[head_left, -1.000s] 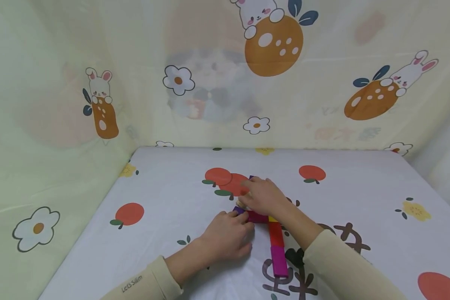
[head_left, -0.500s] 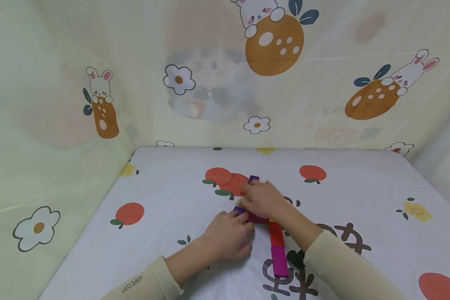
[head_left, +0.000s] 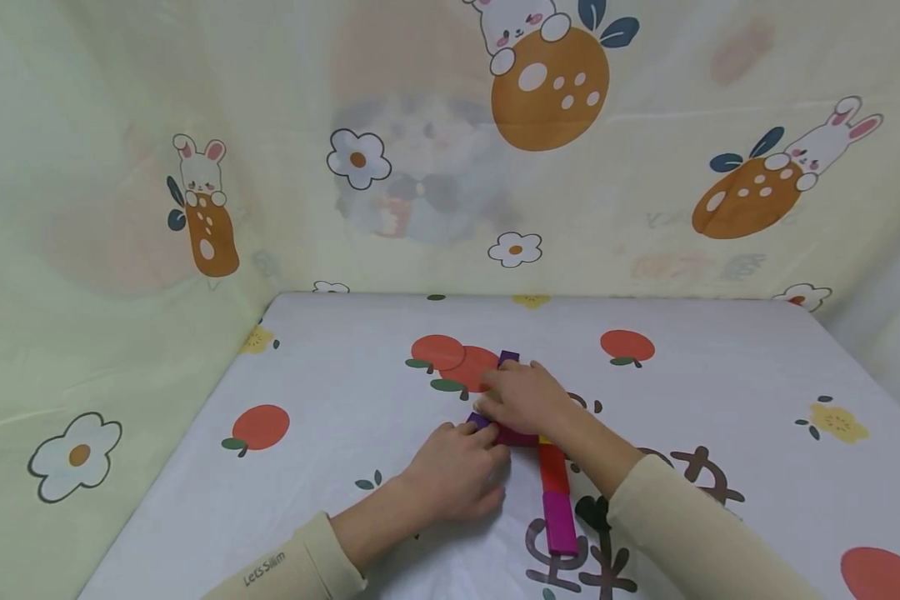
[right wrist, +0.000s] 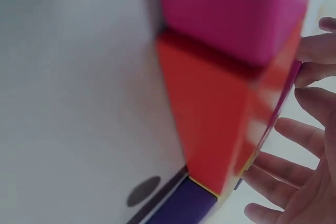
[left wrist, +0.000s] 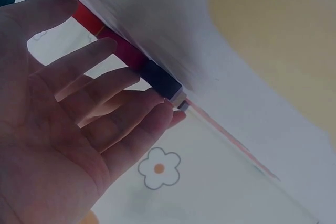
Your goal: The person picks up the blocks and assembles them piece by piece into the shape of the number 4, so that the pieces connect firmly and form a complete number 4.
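Colored blocks lie end to end on the cloth. In the head view these are a magenta block (head_left: 559, 523), a red block (head_left: 554, 469), a yellow sliver (head_left: 544, 439), a crimson block (head_left: 520, 438) and a purple block (head_left: 477, 420). My left hand (head_left: 461, 471) touches the purple and crimson blocks with its fingertips, its fingers extended in the left wrist view. My right hand (head_left: 528, 396) reaches over the row's far side. A small tan piece (left wrist: 178, 99) sits at the row's end by the fingertips. Behind my right hand shows a dark purple block (head_left: 508, 357).
White cloth (head_left: 330, 367) with printed fruit and lettering covers the table. A pale curtain (head_left: 420, 267) with rabbit prints hangs behind and at the left. Both sleeves (head_left: 300, 558) lie along the table's front.
My right hand has shifted slightly, uncovering more of the far dark purple block and covering more of the pale piece and crimson block. My left hand stays in place.
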Demonstrator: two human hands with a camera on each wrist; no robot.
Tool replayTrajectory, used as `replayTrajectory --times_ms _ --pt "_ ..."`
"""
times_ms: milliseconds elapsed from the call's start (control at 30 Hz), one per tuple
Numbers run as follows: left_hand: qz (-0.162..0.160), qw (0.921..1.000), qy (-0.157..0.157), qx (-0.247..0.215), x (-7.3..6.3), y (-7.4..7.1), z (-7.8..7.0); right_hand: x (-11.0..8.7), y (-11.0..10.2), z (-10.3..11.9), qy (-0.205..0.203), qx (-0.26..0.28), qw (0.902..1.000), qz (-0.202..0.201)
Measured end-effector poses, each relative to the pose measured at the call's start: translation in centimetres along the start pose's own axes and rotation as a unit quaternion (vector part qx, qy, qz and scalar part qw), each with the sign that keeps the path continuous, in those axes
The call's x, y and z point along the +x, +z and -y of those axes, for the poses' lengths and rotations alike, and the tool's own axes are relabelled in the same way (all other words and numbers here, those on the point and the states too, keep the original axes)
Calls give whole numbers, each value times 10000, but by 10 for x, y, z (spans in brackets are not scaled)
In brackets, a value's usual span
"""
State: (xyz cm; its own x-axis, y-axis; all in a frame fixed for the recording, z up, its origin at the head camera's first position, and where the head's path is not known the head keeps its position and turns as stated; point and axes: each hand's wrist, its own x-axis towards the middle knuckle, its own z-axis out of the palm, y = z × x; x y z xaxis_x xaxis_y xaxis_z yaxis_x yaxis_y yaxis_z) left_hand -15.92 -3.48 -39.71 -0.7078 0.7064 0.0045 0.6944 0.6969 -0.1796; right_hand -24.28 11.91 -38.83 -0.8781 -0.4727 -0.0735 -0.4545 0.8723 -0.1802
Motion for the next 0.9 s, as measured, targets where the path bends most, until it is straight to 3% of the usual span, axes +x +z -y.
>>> replayTrajectory --times_ms 900 --pt "80 9999 -64 -92 1 -1 0 4 -5 0 64 -16 9995 294"
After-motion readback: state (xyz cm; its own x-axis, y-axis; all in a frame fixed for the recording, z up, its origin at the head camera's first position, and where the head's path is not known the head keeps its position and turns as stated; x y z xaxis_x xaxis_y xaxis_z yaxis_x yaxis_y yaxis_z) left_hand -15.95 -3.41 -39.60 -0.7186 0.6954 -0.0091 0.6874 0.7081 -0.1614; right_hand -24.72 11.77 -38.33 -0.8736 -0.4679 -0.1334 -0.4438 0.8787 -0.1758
